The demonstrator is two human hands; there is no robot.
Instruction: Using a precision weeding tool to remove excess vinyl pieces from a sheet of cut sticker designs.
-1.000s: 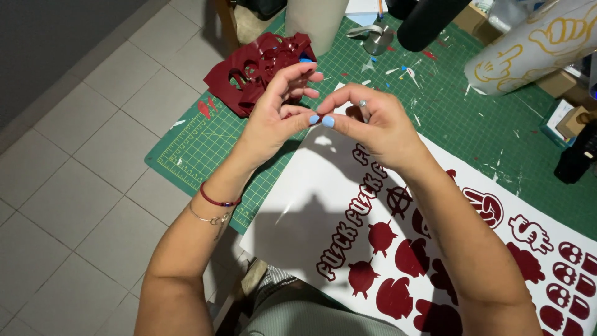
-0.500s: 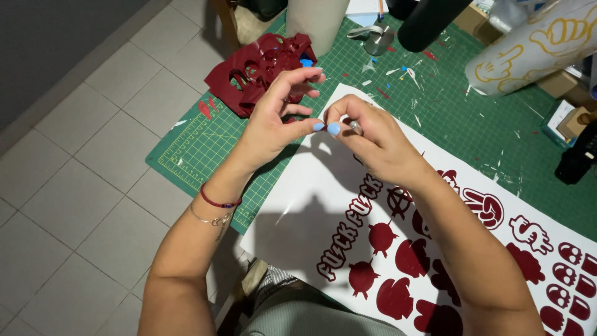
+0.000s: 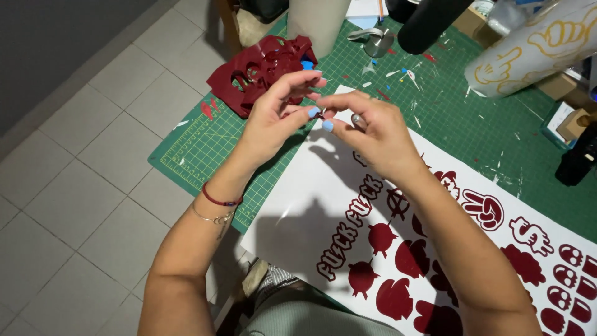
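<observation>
My left hand [image 3: 273, 115] and right hand [image 3: 373, 134] meet fingertip to fingertip over the sticker sheet [image 3: 323, 205], both pinched shut on a tiny dark-red scrap [image 3: 319, 116]. Waste vinyl pile [image 3: 261, 71] lies at 11 o'clock on the green mat [image 3: 472, 118].
</observation>
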